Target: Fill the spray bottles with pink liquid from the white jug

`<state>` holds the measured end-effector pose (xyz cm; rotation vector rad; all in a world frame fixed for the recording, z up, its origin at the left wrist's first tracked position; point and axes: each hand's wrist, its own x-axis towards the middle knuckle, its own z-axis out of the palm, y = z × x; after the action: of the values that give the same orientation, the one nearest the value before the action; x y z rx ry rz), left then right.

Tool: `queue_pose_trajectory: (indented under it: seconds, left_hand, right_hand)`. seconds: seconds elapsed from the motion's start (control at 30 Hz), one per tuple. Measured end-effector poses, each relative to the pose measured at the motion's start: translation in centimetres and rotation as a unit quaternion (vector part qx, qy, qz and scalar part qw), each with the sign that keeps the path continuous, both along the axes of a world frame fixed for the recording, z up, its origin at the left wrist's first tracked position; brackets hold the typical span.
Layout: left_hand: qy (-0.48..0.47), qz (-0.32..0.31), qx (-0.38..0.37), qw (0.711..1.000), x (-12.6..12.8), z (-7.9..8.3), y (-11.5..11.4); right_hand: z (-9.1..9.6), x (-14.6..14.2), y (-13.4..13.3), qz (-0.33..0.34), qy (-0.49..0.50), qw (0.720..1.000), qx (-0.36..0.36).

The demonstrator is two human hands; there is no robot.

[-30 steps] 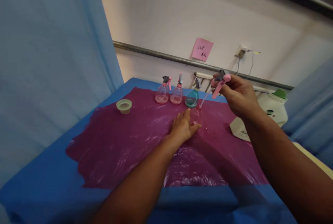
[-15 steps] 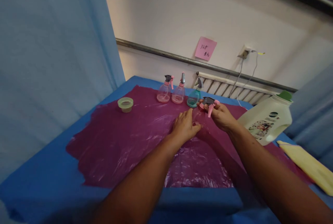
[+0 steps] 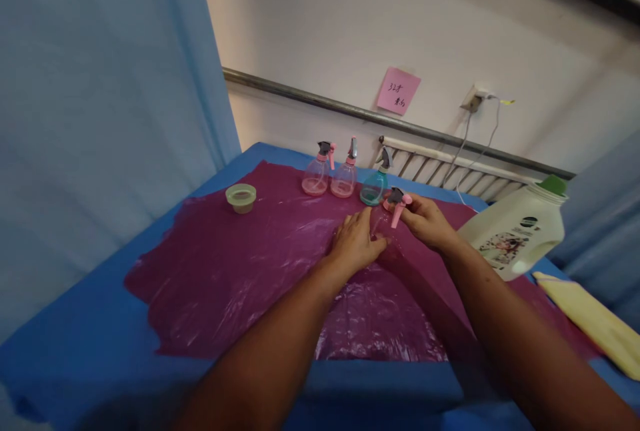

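Holding: the near spray bottle (image 3: 382,223) is being held upright on the purple sheet (image 3: 225,277), between the two hands.
Left hand (image 3: 354,241): the bottle's body is being cupped from the left, with thumb and fingers curved round it.
Right hand (image 3: 425,223): the spray head (image 3: 397,198) is being pinched at the bottle's neck in a narrow grip; whether it is being seated fully cannot be told.
Row behind: two pink bottles (image 3: 315,181) and a green bottle (image 3: 375,189) are being supported on the sheet, shallow liquid showing in each.
Right side: a white jug (image 3: 525,231) with a green cap (image 3: 553,185) is being shown beyond the hand, a yellow cloth (image 3: 587,321) lying nearer.
Left side: a small tub (image 3: 241,197) is being left well apart from the hands.
Wall: a pink note (image 3: 399,91) is being displayed above a rail (image 3: 320,101).
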<state>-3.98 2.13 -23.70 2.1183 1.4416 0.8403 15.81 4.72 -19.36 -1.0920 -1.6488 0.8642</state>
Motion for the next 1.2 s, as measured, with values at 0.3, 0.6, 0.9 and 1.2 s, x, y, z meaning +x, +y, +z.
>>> queue_pose_trajectory:
  seconds: [0.3, 0.6, 0.9, 1.2]
  left_hand:
    - [-0.009, -0.001, 0.001, 1.000, -0.1, 0.1, 0.1]
    - [-0.001, 0.014, 0.000, 1.000, 0.0, 0.0, 0.1]
    - [-0.001, 0.006, 0.006, 1.000, 0.0, -0.3, 0.3]
    - [-0.002, 0.007, 0.002, 1.000, 0.1, -0.3, 0.4]
  right_hand:
    - [-1.2, -1.6, -0.4, -0.108, 0.008, 0.994, 0.023]
    - [-2.8, -3.2, -0.1, -0.183, 0.034, 0.981, 0.061]
    - [-4.5, -3.7, 0.3, -0.157, 0.135, 0.974, 0.091]
    - [-4.1, -1.8, 0.5, -0.055, 0.174, 0.981, 0.071]
